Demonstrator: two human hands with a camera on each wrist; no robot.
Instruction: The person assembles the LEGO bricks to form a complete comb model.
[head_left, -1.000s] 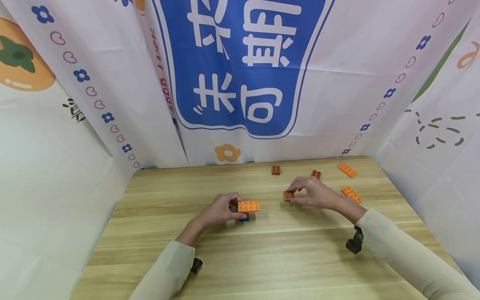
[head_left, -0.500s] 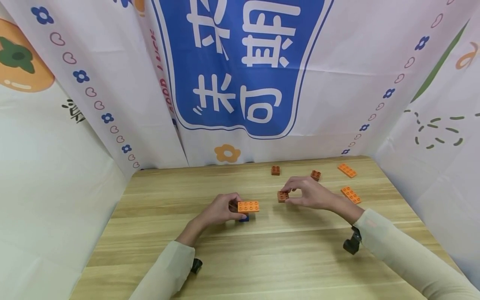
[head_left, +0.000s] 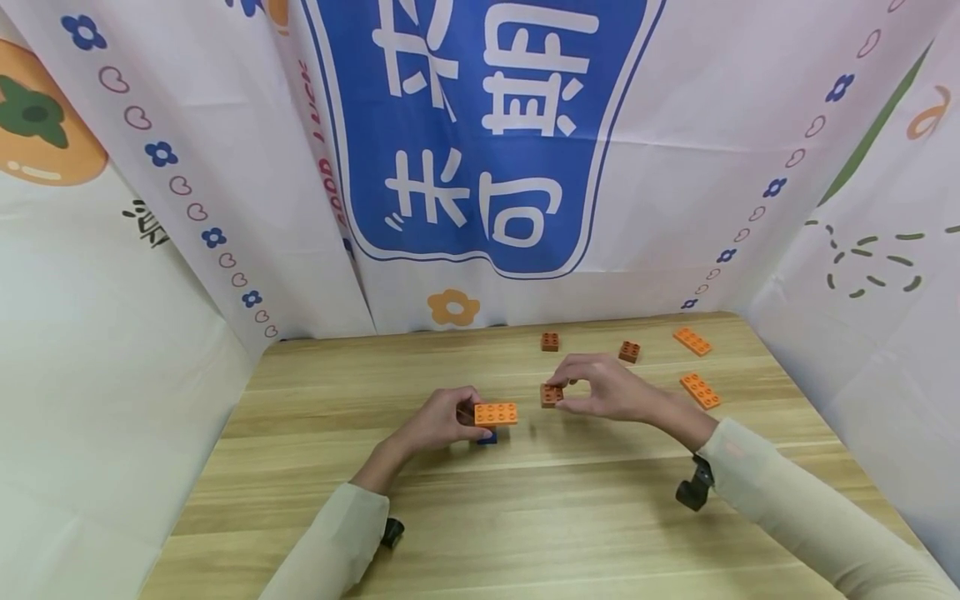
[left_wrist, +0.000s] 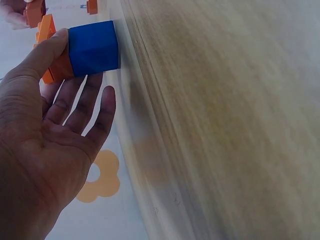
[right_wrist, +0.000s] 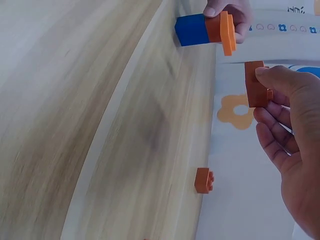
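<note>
My left hand [head_left: 442,419] grips a small stack near the middle of the table. The stack has a blue brick [left_wrist: 94,48] at the bottom, a brown brick [right_wrist: 213,29] in the middle and an orange eight-stud plate [head_left: 496,414] on top. Whether its base touches the table, I cannot tell. To the right of the stack, my right hand [head_left: 609,389] pinches another brown brick [head_left: 551,396] with four studs, raised off the tabletop. A short gap separates this brick from the orange plate.
Farther back on the wooden table [head_left: 525,517] lie a brown brick [head_left: 550,342] and a second brown brick [head_left: 629,352]. At the right are an orange plate [head_left: 692,342] and a nearer orange plate [head_left: 701,390]. Printed cloth [head_left: 675,208] encloses the table behind and on both sides.
My right hand has moved left with the brown brick, closer to the stack. The left hand and its stack have stayed in place.
</note>
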